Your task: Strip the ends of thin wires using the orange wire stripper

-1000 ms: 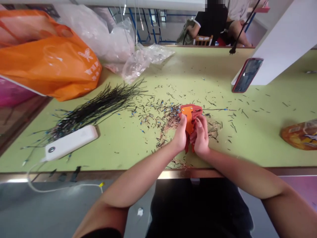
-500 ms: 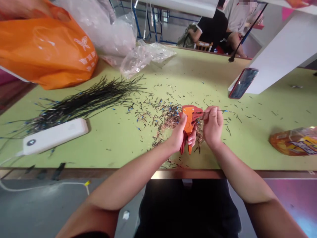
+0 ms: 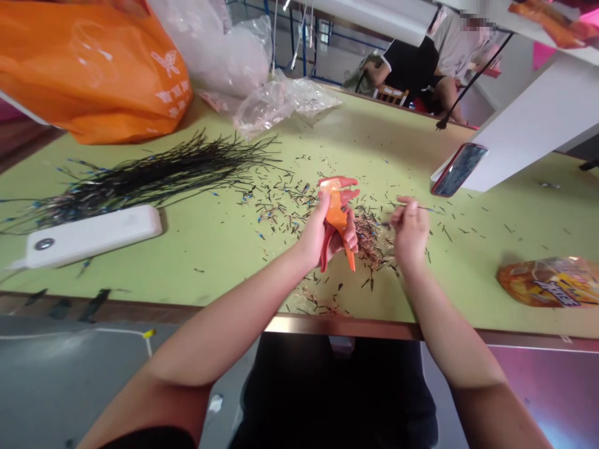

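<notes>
Our left hand [image 3: 314, 232] grips the pliers [image 3: 336, 209]; our right hand [image 3: 412, 234] pinches a wire [image 3: 425, 209]. Loose scraps [image 3: 369, 236] lying so near could jam the pliers' gaping mouth.

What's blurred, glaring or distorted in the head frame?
Head view: right hand looks slightly smeared, the thin wire in its fingers hard to trace; head view: shine on the orange bag and front table edge, soft shadow along the table's back; head view: wide-angle stretch seems to lengthen the forearms.
</notes>
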`<state>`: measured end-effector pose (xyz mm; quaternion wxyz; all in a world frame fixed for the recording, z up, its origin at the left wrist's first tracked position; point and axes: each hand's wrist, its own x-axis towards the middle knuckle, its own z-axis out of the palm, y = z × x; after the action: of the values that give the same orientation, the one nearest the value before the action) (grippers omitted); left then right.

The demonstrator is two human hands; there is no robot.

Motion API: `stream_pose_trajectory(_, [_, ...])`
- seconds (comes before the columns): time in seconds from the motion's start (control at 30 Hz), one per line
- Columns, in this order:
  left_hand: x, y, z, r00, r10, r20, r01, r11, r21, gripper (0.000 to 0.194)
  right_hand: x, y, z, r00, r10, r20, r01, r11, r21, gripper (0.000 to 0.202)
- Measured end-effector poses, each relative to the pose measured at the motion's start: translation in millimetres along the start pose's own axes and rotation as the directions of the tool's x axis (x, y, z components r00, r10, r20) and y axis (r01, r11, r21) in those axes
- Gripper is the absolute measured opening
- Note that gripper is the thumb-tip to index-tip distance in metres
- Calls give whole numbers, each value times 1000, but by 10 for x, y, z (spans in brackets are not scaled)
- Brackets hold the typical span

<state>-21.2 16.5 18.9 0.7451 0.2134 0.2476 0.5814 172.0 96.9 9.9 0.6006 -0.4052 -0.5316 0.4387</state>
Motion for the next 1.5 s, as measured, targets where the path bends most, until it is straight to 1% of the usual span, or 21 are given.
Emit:
stream_pose_trajectory(0.03, [3,-53,-7,999,-9,47,8,999,35,76,-91,7,69,992,32,119,-25,998,-56,34])
stream_pose_trajectory(0.07, [5,-111,-15,996,-14,92,8,998,67,74,-184,2,133,974,51,221,-36,997,-72,37])
stream_pose_trajectory(0.13, [7,-216,-32,985,-27,172,5,992,127,73,-338,-34,222,914,101,392,-82,994,-66,44])
stream_pose_trajectory(0.17, [7,-254,-39,979,-36,202,5,989,150,72,-391,-58,245,889,139,437,-128,990,-55,46])
stream_pose_trajectory(0.2, [8,-279,-46,974,-42,224,5,986,164,71,-424,-78,254,874,163,458,-166,986,-35,46])
stream_pose_trajectory(0.23, [8,-295,-51,971,-43,236,2,985,172,71,-441,-91,254,867,182,464,-199,980,-13,46])
stream_pose_trajectory(0.3, [8,-305,-57,972,-36,232,-6,984,179,69,-438,-94,242,876,198,439,-238,971,38,43])
stream_pose_trajectory(0.43, [5,-319,-52,985,-32,172,-5,978,211,67,-400,-42,235,875,236,424,-302,948,96,43])
stream_pose_trajectory(0.53, [5,-350,-39,992,-21,125,-8,975,223,58,-396,-26,237,871,273,409,-358,922,148,41])
stream_pose_trajectory(0.63, [10,-377,-19,996,-9,92,-11,978,207,54,-392,-41,211,879,307,364,-390,903,181,40])
stream_pose_trajectory(0.73, [22,-401,-3,994,-10,113,-12,982,188,58,-367,-54,160,906,323,273,-376,910,173,38])
stream_pose_trajectory(0.8, [36,-427,-8,991,-28,133,1,981,194,59,-340,-42,125,916,319,244,-361,920,152,37])
stream_pose_trajectory(0.87, [53,-463,-31,990,-60,127,31,976,217,56,-310,-8,98,942,252,221,-287,947,143,35])
stream_pose_trajectory(0.93, [70,-499,-65,990,-95,107,67,968,241,47,-280,42,79,969,142,200,-170,977,129,32])
stream_pose_trajectory(0.97, [77,-513,-84,989,-109,95,82,964,251,43,-265,70,70,975,101,198,-126,985,116,30])
stream_pose_trajectory(1.03, [83,-524,-117,990,-122,69,99,958,270,37,-238,122,52,971,88,224,-108,991,81,26])
stream_pose_trajectory(1.1, [75,-514,-137,992,-118,39,102,950,294,35,-214,162,28,960,124,252,-142,988,54,26])
stream_pose_trajectory(1.2, [49,-484,-143,995,-94,22,82,944,321,35,-194,184,-10,936,153,316,-174,984,38,30])
stream_pose_trajectory(1.3, [30,-469,-136,998,-63,22,53,944,325,37,-200,156,-23,918,139,373,-163,986,35,32])
stream_pose_trajectory(1.37, [26,-468,-132,998,-59,17,50,947,318,40,-216,120,-13,926,125,357,-139,990,15,33])
stream_pose_trajectory(1.5, [28,-460,-138,997,-74,-4,71,940,335,43,-239,67,9,953,117,279,-115,993,-25,33])
